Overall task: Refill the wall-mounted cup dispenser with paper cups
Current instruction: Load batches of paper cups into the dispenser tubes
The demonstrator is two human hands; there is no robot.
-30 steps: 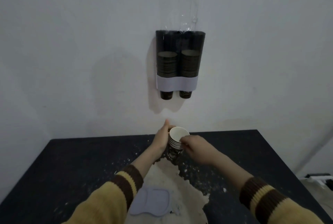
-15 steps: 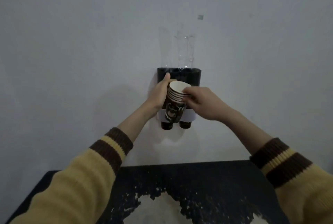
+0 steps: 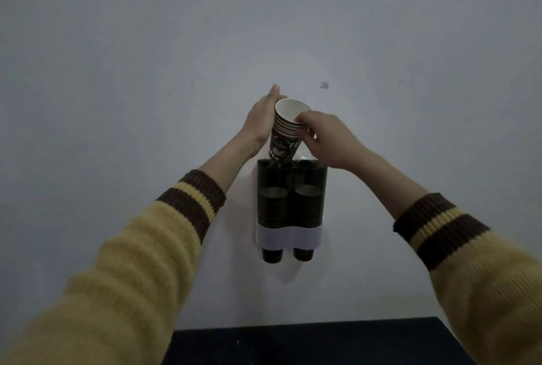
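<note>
Hands gripping nested stack of paper cups (image 3: 286,133) from both sides: left hand (image 3: 262,120) wrapping around far-left side of stack, right hand (image 3: 325,138) pinching stacked rims with fingertips. Stack tilting, open mouth facing up, base dipping just below hands into top opening of left tube of wall-mounted cup dispenser (image 3: 291,206) (two dark tubes, each already partly filled, white band near bottom). Striped yellow sleeves (image 3: 190,206) showing on both arms. Dark table edge (image 3: 322,341) lying well below hands.
</note>
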